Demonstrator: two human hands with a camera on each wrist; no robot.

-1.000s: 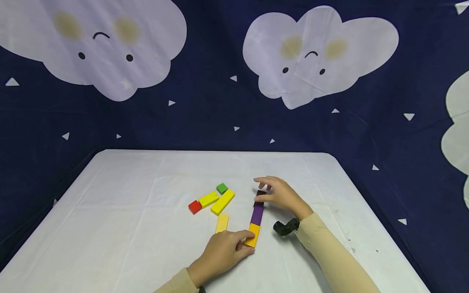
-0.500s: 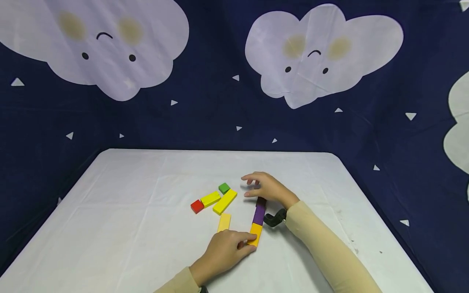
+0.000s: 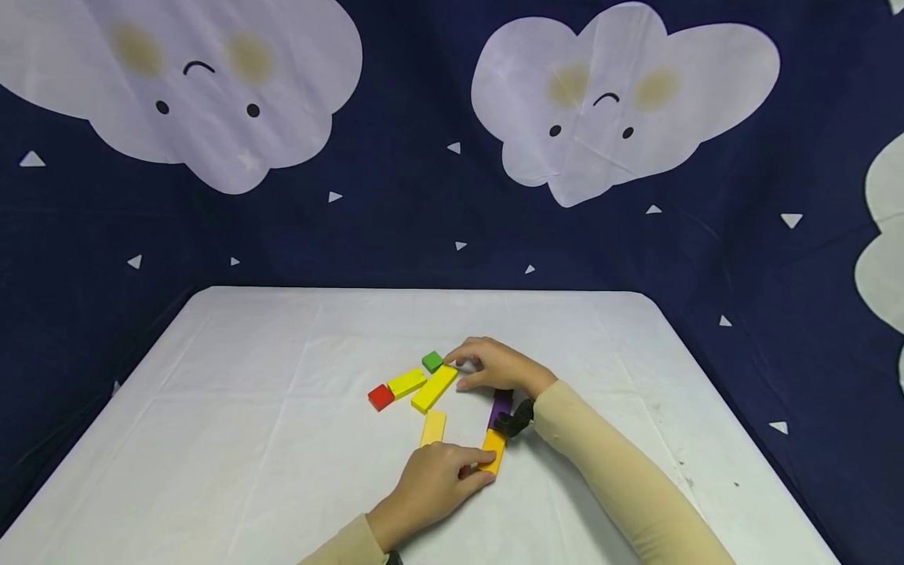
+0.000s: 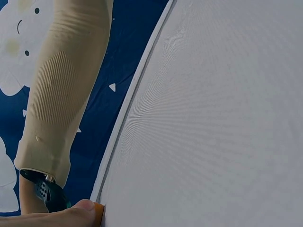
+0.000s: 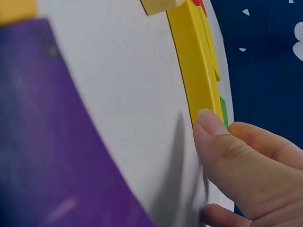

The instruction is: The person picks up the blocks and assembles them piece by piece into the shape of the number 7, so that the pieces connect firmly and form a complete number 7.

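My left hand (image 3: 434, 482) pinches the near end of an orange block (image 3: 493, 447) between thumb and fingers. That block ends a row with a purple block (image 3: 500, 406) and a dark block (image 3: 504, 392) partly hidden under my right wrist. My right hand (image 3: 497, 365) is at the far end of a long yellow block (image 3: 434, 388), fingertips by its top and thumb apart at its right side. In the right wrist view the thumb (image 5: 213, 123) overlaps that yellow block. A pale yellow block (image 3: 433, 428) lies just beyond my left hand.
A green block (image 3: 432, 362), a shorter yellow block (image 3: 406, 383) and a red block (image 3: 380, 397) lie left of the long yellow one. The white table (image 3: 247, 439) meets a dark blue cloth backdrop (image 3: 410, 251) with clouds.
My right hand has moved left from the dark block at the row's far end to the long yellow block. The left hand keeps its grip on the orange block.
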